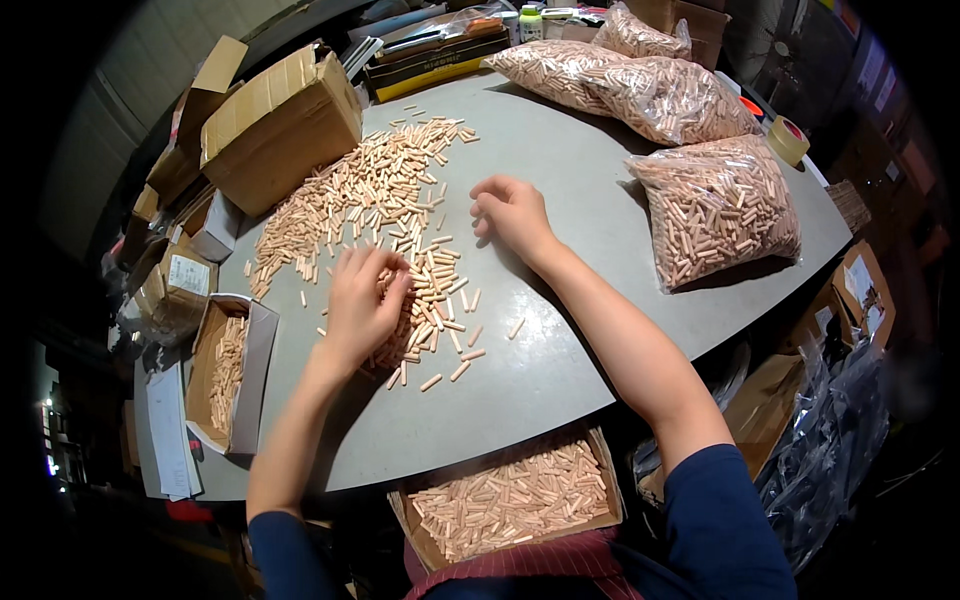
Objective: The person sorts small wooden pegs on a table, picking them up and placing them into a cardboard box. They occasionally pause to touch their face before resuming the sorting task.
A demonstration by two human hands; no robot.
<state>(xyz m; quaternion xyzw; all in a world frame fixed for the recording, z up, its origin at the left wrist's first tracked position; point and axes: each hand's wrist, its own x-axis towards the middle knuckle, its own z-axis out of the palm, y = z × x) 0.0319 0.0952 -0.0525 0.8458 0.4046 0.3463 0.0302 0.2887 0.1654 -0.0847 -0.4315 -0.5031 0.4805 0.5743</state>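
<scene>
A broad heap of short wooden dowels [385,180] lies spread on the grey table [540,390]. At its near part, my left hand [362,300] rests low over the dowels, its fingers bent and its thumb held apart from them. Several dowels show in the gap beside that thumb. To the right of the heap, my right hand [512,217] hovers over the tabletop with its fingers curled inward; whatever they may hold is hidden. Below the table's near edge, against my body, a cardboard box [612,490] holds many more dowels.
Clear bags of dowels [715,210] lie along the table's right and far side, near a roll of tape [788,140]. A cardboard carton [280,130] leans over the heap at the far left. A small white box [262,345] with dowels stands left, beside papers [170,430].
</scene>
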